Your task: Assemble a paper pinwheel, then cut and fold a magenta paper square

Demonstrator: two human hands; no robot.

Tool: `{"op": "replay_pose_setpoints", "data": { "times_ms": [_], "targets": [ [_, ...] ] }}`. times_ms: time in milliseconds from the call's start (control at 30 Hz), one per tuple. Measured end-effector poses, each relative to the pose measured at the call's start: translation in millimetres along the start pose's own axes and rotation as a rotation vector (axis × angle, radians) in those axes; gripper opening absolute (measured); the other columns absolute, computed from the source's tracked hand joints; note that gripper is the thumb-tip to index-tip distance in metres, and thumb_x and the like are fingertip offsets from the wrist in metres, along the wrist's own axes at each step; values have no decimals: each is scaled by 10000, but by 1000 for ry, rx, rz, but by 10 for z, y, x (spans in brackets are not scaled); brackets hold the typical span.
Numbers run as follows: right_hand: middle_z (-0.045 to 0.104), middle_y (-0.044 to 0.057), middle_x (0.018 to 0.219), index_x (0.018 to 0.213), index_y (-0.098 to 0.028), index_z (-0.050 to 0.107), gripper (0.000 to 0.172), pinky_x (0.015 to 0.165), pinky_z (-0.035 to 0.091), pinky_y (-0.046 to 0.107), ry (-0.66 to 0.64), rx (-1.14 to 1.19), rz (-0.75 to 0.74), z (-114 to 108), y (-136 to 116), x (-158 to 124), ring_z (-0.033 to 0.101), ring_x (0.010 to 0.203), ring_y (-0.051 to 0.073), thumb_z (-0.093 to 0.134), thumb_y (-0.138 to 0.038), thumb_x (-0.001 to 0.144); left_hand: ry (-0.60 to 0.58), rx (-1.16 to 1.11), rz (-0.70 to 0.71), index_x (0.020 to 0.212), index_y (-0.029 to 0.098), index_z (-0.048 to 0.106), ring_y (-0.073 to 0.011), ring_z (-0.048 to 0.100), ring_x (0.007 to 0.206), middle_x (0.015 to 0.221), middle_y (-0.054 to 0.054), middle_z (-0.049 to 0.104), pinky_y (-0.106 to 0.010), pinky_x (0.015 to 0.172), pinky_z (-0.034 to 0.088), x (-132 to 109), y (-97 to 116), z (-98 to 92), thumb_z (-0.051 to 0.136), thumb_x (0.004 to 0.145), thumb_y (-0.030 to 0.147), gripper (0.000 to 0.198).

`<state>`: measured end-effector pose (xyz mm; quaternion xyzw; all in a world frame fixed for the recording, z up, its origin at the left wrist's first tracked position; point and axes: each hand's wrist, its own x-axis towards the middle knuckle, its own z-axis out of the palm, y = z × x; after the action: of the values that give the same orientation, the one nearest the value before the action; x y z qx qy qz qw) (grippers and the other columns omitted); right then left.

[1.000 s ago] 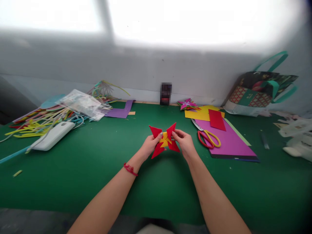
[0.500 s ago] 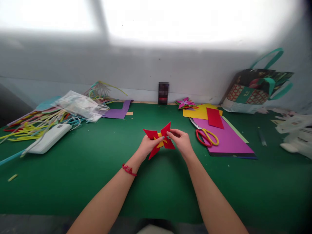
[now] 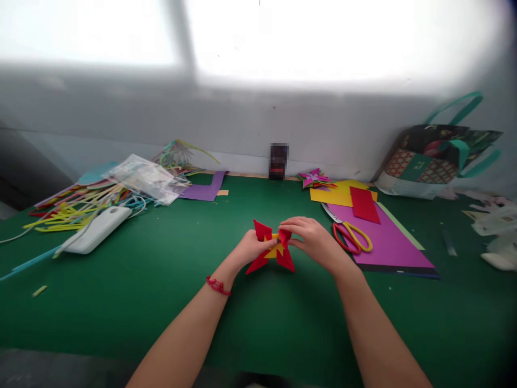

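Note:
A red and yellow folded paper star (image 3: 276, 250) is held between both hands, above the green table. My left hand (image 3: 251, 249) pinches its left side, thumb across the yellow middle. My right hand (image 3: 309, 237) grips the upper right point, which bends up under its fingers. Two red points spread below the hands, and one stands up at the upper left. Parts of the paper behind the fingers are hidden.
Scissors (image 3: 351, 237) lie on purple sheets (image 3: 396, 245) at the right, near a red paper strip (image 3: 364, 205) and paper stars (image 3: 315, 178). Pipe cleaners (image 3: 68, 218) and a white device (image 3: 99, 229) lie left. A patterned bag (image 3: 424, 167) stands back right.
My right hand has closed further over the upper right point, which now curls inward. The view has shifted slightly, so everything sits a little lower and further right.

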<state>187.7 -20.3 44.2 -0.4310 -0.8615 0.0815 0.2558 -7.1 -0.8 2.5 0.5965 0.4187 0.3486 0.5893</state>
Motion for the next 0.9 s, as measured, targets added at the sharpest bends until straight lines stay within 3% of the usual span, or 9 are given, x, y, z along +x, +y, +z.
{"op": "replay_pose_setpoints", "data": {
  "times_ms": [267,467,633,900],
  "targets": [
    [629,14,1064,1136,-318,585,439,777,432,306,-358,54,-7,-439,-84,126,561,968,217,666,-285,706,-95,-9,-74,749,135,614,-183,617,722,780,-58,664,-254,614,459,-44,31,-16,664,676,318,204],
    [648,10,874,842,-287,701,170,601,407,255,-495,117,-19,-546,-91,242,584,814,185,670,-353,689,-184,-61,-141,766,139,613,-179,613,738,822,-61,664,-263,644,459,-87,74,-13,690,651,318,226],
    [659,-2,755,751,-252,676,98,583,420,240,-478,314,74,-508,-110,286,600,711,156,609,-321,732,-210,-156,-132,804,122,612,-184,610,751,839,-84,654,-278,670,458,-72,78,-8,708,640,338,287],
    [664,11,731,768,-207,617,204,559,449,243,-303,450,206,-396,-62,313,600,656,145,564,-404,754,-211,-345,-170,884,106,629,-219,635,814,925,-125,666,-318,727,474,-57,44,13,732,629,326,352]
  ]
}}
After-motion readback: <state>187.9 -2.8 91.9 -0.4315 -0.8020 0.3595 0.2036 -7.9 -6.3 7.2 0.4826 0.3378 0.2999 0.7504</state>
